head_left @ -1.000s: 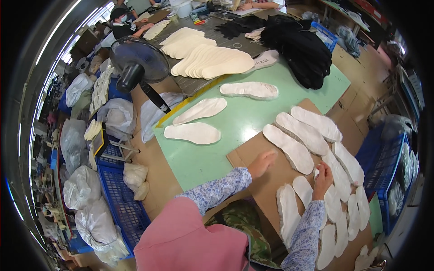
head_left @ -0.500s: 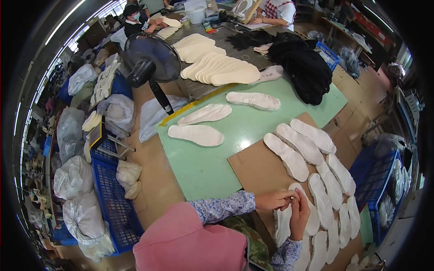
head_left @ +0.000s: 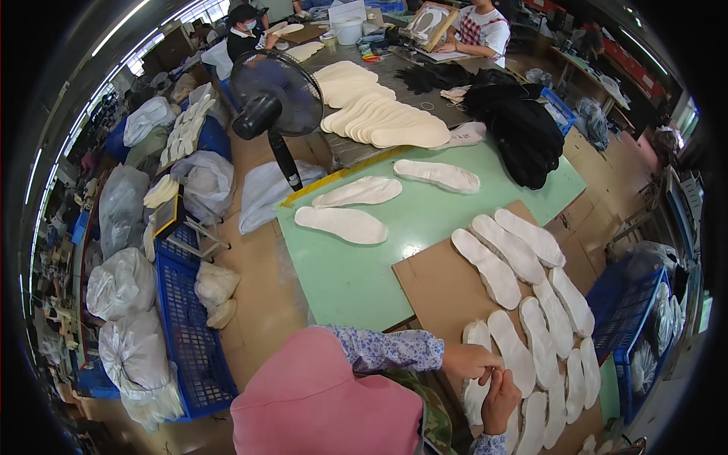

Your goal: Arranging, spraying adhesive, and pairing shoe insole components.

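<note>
On the bench, left to right:
green mat: three insoles lie loose, apart from the rest
left hand: fingers pinching an insole edge
right hand: fingers curled, touching left
cardboard: rows mostly laid, bare patch left

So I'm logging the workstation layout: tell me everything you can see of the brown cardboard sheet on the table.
The brown cardboard sheet is flat, plain and matte. It lies skewed on the pale green table, over its near right corner. White insoles lie on it in overlapping rows along its right side; its left part is bare. The left hand and right hand meet over its near edge.
</note>
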